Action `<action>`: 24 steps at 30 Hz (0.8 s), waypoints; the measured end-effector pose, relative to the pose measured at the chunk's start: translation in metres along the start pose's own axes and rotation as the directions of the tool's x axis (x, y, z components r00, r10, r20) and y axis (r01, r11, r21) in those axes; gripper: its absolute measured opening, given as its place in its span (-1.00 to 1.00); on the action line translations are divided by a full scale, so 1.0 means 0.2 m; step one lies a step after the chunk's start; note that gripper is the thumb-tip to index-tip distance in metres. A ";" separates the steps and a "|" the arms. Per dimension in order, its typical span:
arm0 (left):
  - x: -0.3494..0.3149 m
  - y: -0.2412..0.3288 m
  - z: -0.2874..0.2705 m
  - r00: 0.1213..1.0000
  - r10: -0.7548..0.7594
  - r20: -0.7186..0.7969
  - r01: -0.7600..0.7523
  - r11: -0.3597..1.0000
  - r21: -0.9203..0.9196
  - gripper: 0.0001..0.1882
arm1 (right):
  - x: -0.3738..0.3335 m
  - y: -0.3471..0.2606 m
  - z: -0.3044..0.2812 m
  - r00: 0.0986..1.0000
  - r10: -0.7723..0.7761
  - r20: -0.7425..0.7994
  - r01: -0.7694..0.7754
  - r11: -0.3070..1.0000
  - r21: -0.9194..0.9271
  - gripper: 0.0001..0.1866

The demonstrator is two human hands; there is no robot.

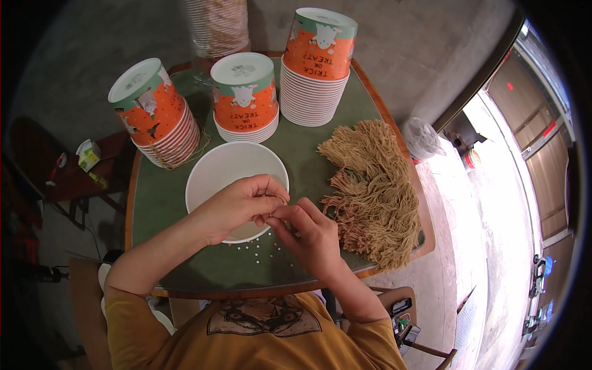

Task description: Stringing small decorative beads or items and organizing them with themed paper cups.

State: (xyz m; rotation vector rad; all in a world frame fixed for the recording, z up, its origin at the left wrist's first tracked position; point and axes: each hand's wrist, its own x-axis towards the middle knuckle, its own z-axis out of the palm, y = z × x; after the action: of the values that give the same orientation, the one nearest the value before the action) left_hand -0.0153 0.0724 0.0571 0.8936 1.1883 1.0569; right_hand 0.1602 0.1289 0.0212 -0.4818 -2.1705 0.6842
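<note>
Over the near rim of an open white paper bucket (206,179), my left hand (256,200) and my right hand (306,231) meet with their fingertips pinched together. Between them is a thin light-tan strand (284,201) that looks like cord; most of it is hidden by the fingers. The bucket's mouth faces up, showing its white inside. Just below it, small round white and pinkish paper dots (257,253) lie scattered on the green tabletop (209,271). To the right of my right hand spreads a large heap of tan cords (376,191).
Upside-down orange and green paper buckets stand nested in a left stack (157,117), a middle stack (245,102) and a taller right stack (314,68). Behind them rises a plastic-wrapped stack (217,28). A wooden edge (394,132) borders the table. A chair (108,154) stands at left.
</note>
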 end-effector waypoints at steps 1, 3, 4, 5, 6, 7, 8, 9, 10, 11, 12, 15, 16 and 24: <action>0.00 0.00 -0.01 1.000 -0.004 0.009 0.004 1.000 -0.025 -0.87 | 0.00 0.00 0.00 1.000 0.000 -0.001 0.000 1.000 0.001 -0.84; -0.01 0.00 -0.02 1.000 -0.007 0.019 0.008 0.999 -0.049 -0.86 | 0.00 0.00 -0.02 0.999 0.013 0.040 -0.010 0.997 -0.076 -0.82; -0.01 -0.01 -0.02 1.000 -0.002 0.004 0.002 0.999 -0.049 -0.86 | -0.01 0.00 -0.03 0.999 0.012 0.039 -0.009 0.997 -0.075 -0.82; -0.01 -0.01 -0.03 1.000 0.003 -0.011 -0.003 0.999 -0.049 -0.85 | -0.01 0.00 -0.04 0.998 0.005 0.055 -0.001 0.996 -0.088 -0.81; -0.01 0.00 -0.03 1.000 0.003 -0.010 -0.003 0.999 -0.048 -0.85 | -0.01 0.00 -0.05 0.997 0.001 0.071 0.007 0.995 -0.102 -0.80; -0.02 0.00 -0.03 1.000 -0.006 -0.025 0.004 0.999 -0.044 -0.85 | -0.01 0.00 -0.05 0.998 0.001 0.070 0.006 0.995 -0.103 -0.80; -0.02 0.00 -0.03 0.999 -0.014 -0.041 0.012 0.999 -0.039 -0.84 | -0.01 0.01 -0.06 0.996 -0.006 0.087 0.014 0.995 -0.097 -0.79; -0.02 0.00 -0.03 0.999 -0.014 -0.039 0.012 0.999 -0.038 -0.84 | -0.02 0.01 -0.06 0.995 -0.012 0.103 0.022 0.996 -0.092 -0.78; -0.01 0.00 -0.03 0.999 -0.001 -0.036 0.001 1.000 -0.011 -0.83 | -0.02 0.03 -0.05 0.995 -0.012 0.102 0.021 0.995 -0.093 -0.78; -0.01 0.00 -0.03 0.999 0.011 -0.032 -0.011 1.000 0.016 -0.83 | -0.03 0.06 -0.03 0.998 -0.015 0.057 0.014 1.000 0.020 -0.78; -0.01 0.00 -0.03 0.999 0.011 -0.032 -0.010 1.000 0.017 -0.83 | -0.04 0.07 -0.02 1.000 -0.014 0.012 0.012 0.991 0.134 -0.79; -0.02 -0.01 -0.02 0.998 0.058 -0.026 -0.056 0.995 0.085 -0.81 | -0.05 0.06 -0.04 0.876 0.469 0.117 -0.452 0.709 0.542 -0.79; -0.02 -0.01 -0.01 0.993 0.116 -0.026 -0.111 0.982 0.154 -0.80 | -0.03 0.04 -0.04 0.870 0.482 0.108 -0.432 0.637 0.639 -0.80; -0.03 -0.01 0.04 0.971 0.236 0.025 -0.233 0.925 0.300 -0.76 | -0.02 0.07 -0.02 0.930 0.348 0.117 -0.363 0.825 0.433 -0.85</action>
State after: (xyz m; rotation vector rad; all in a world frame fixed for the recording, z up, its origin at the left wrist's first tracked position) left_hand -0.0067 0.0659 0.0582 1.2958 1.2962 1.0872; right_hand 0.1661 0.1389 0.0126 -0.6327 -1.8766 1.3722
